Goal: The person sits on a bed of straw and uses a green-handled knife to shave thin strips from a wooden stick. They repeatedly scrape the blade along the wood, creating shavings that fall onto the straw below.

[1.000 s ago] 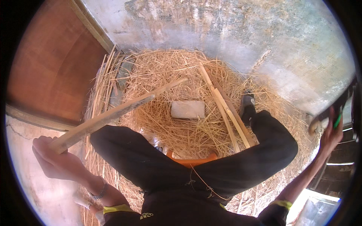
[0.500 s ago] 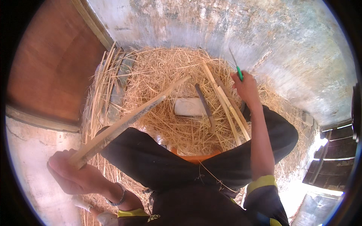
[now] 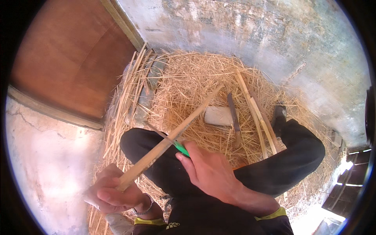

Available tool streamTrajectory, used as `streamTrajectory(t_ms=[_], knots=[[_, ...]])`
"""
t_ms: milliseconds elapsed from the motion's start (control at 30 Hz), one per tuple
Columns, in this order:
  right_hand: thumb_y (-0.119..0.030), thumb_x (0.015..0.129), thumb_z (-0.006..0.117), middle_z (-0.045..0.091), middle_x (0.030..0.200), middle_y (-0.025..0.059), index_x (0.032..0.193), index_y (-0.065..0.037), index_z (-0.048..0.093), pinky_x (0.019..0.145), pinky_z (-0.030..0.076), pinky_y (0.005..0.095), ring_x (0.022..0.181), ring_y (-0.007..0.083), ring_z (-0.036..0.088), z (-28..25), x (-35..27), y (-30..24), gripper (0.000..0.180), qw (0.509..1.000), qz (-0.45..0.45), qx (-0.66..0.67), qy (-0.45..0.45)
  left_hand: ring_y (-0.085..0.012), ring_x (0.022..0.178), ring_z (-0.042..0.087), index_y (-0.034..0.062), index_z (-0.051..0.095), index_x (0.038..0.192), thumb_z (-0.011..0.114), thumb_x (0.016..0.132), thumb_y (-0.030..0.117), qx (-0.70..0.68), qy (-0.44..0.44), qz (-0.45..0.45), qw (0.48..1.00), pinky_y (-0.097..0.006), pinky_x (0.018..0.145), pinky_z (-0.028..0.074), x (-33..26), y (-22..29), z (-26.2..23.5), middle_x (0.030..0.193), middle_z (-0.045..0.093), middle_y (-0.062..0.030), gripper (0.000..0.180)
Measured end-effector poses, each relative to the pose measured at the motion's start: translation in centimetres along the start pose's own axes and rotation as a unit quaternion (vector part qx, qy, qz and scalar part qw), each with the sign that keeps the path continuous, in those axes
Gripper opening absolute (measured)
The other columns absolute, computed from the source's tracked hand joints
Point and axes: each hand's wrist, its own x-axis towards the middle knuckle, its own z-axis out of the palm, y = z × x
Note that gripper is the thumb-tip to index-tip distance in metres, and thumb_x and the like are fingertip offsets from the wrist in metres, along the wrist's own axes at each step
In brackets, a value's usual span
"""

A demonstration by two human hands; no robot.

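My left hand is closed around the near end of a long, flat strip of split bamboo, which slants up and away to the right over my bent left leg. In my right hand is a green-handled knife. Its thin blade lies across the strip, roughly mid-length, pointing to the far left. The blade seems to touch the bamboo, though its exact contact edge cannot be made out.
Shavings cover the floor. Ahead, a dark-bladed machete leans over a pale block. Bamboo lengths lie to its right, and thin strips are piled at left. A stained wall and brown panel enclose the spot.
My right hand has swung from the far right down to the middle, bringing the knife onto the bamboo strip. My left hand and the strip have moved rightward in view.
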Motion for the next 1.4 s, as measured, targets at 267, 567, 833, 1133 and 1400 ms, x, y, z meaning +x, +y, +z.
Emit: streamTrajectory(t_ms=[267, 567, 833, 1133, 1400], knots=[[-0.023, 0.087, 0.062, 0.057, 0.070, 0.0093, 0.105, -0.005, 0.052, 0.045, 0.046, 0.0384, 0.055, 0.0278, 0.059, -1.4, -1.8, -1.8, 0.027, 0.997, -0.062, -0.033, -0.033, -0.0099, 0.034, 0.026, 0.0057, 0.034, 0.065, 0.035, 0.098, 0.029, -0.108, -0.121, 0.118, 0.980, -0.024, 0.035, 0.021, 0.9, -0.1, 0.1, 0.045, 0.029, -0.0013, 0.041], [-0.021, 0.086, 0.062, 0.058, 0.068, 0.0118, 0.099, -0.004, 0.053, 0.044, 0.045, 0.0403, 0.056, 0.0301, 0.060, -0.2, -0.2, 3.3, 0.023, 0.987, 0.071, -0.139, -0.029, -0.0121, 0.032, 0.032, 0.0053, 0.044, 0.060, 0.045, 0.095, 0.042, -0.184, -0.207, 0.196, 0.941, -0.024, 0.032, 0.021, 2.6, -0.7, 1.0, 0.043, 0.030, 0.0009, 0.051], [-0.029, 0.091, 0.056, 0.057, 0.062, 0.0114, 0.100, -0.008, 0.052, 0.041, 0.045, 0.0410, 0.048, 0.0301, 0.058, -1.1, 0.3, 2.9, 0.023, 0.995, -0.054, -0.007, 0.084, -0.0107, 0.033, 0.025, 0.0079, 0.030, 0.059, 0.034, 0.097, 0.029, -0.148, -0.174, 0.181, 0.957, -0.025, 0.034, 0.019, 3.9, 0.6, 4.0, 0.041, 0.026, -0.0002, 0.044], [-0.029, 0.090, 0.057, 0.056, 0.065, 0.0132, 0.098, -0.006, 0.053, 0.048, 0.043, 0.0404, 0.057, 0.0329, 0.058, -2.9, 4.4, 3.5, 0.024, 0.994, 0.015, 0.096, 0.046, -0.0088, 0.037, 0.014, 0.0093, 0.031, 0.061, 0.033, 0.093, 0.025, -0.198, -0.060, 0.094, 0.974, -0.029, 0.040, 0.015, 5.6, -2.1, 7.5, 0.046, 0.012, 0.0035, 0.036], [-0.022, 0.095, 0.050, 0.048, 0.061, 0.0077, 0.093, 0.000, 0.052, 0.051, 0.038, 0.0306, 0.054, 0.0144, 0.047, -1.2, 7.7, 11.3, 0.022, 0.908, 0.216, 0.319, 0.164, -0.0116, 0.043, 0.014, 0.0137, 0.026, 0.051, 0.041, 0.078, 0.021, -0.103, 0.127, -0.050, 0.985, -0.034, 0.047, 0.021, 7.9, -4.1, 8.2, 0.049, 0.009, 0.0015, 0.032]])
